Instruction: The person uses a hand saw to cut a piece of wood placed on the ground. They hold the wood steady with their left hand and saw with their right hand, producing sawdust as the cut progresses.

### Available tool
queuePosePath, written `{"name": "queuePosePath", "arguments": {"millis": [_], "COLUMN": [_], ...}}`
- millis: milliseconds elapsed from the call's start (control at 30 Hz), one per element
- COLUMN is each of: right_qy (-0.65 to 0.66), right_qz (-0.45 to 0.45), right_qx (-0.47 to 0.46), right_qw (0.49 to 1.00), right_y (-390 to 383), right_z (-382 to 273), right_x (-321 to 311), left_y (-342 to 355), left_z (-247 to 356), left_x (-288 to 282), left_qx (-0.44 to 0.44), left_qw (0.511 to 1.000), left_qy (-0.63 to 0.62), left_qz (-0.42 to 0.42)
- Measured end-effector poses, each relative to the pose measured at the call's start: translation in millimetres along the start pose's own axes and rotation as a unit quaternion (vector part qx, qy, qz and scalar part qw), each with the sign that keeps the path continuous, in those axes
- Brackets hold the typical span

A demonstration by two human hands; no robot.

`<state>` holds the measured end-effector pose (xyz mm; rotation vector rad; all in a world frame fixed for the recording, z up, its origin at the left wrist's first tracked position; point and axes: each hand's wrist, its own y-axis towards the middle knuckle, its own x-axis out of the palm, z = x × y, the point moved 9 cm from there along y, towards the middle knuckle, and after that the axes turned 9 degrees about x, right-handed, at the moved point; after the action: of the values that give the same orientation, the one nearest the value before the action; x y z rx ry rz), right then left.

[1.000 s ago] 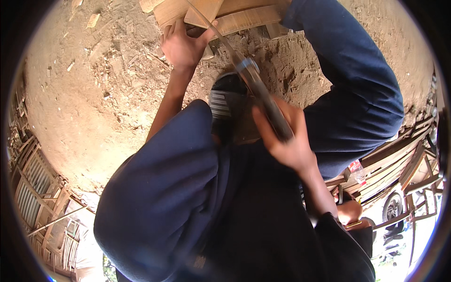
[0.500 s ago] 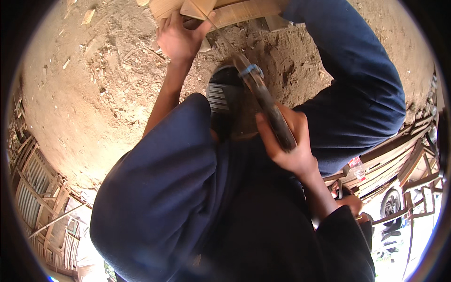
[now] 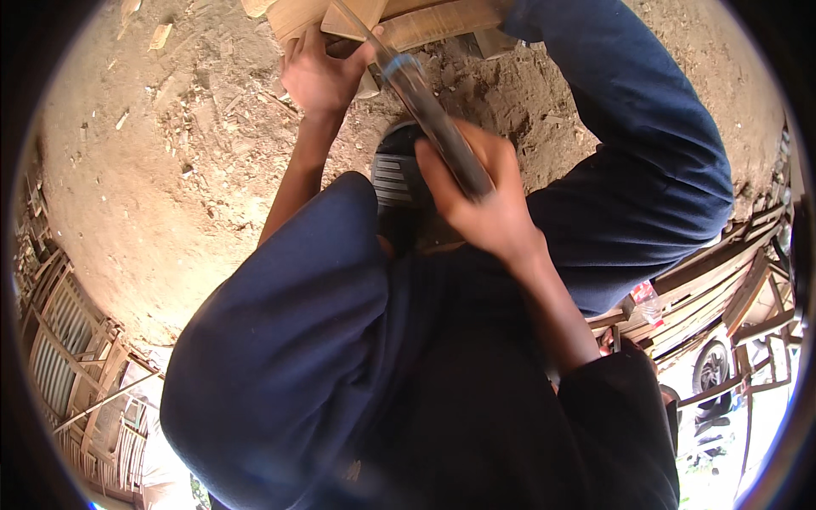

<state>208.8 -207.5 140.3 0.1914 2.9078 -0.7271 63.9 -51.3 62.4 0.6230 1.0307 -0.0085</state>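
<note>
At the top, my left hand (image 3: 321,81) is closed on the near edge of a light wooden block (image 3: 357,15), its thumb beside the blade. My right hand (image 3: 489,187) wraps around the dark, worn handle of a saw-like tool (image 3: 432,119). A blue band circles the handle's front end. From there a thin blade, seen edge-on, runs up over the block. Its far end leaves the picture, so I cannot tell its full shape. The block lies against a longer wooden board (image 3: 442,24).
My dark shoe (image 3: 393,178) stands on bare earth between my hands. Wood chips (image 3: 160,36) litter the dirt. Stacked planks, a clear bottle (image 3: 648,302) and a wheel (image 3: 710,367) are at the right. A slatted wooden structure (image 3: 64,340) stands at the left.
My right hand has pushed the saw-like tool forward and slightly left, bringing its blue band close to my left thumb. My left hand stays nearly still on the block.
</note>
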Motion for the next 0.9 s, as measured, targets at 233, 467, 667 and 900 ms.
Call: {"name": "queuePosePath", "arguments": {"millis": [233,467,667,900], "right_qy": [-0.036,-0.037,-0.048,-0.014], "right_qz": [-0.007,-0.010,0.008,0.010], "right_qx": [-0.018,-0.039,-0.039,-0.036], "right_qw": [0.999,0.999,0.998,0.999], "right_y": [-49.2,2.0,-48.0,-9.2], "right_z": [4.4,-5.9,6.9,-4.7], "right_x": [-15.3,13.9,-10.2,3.3], "left_y": [-4.5,-1.1,-0.9,2.7], "left_z": [-2.0,-4.8,-1.4,-5.9], "left_x": [-7.8,2.6,-1.6,-0.2], "left_qx": [0.010,0.006,0.020,0.011], "left_qw": [0.999,1.000,0.999,0.999], "left_qy": [0.019,0.000,0.024,-0.017], "left_qz": [0.041,-0.008,0.038,0.033]}}
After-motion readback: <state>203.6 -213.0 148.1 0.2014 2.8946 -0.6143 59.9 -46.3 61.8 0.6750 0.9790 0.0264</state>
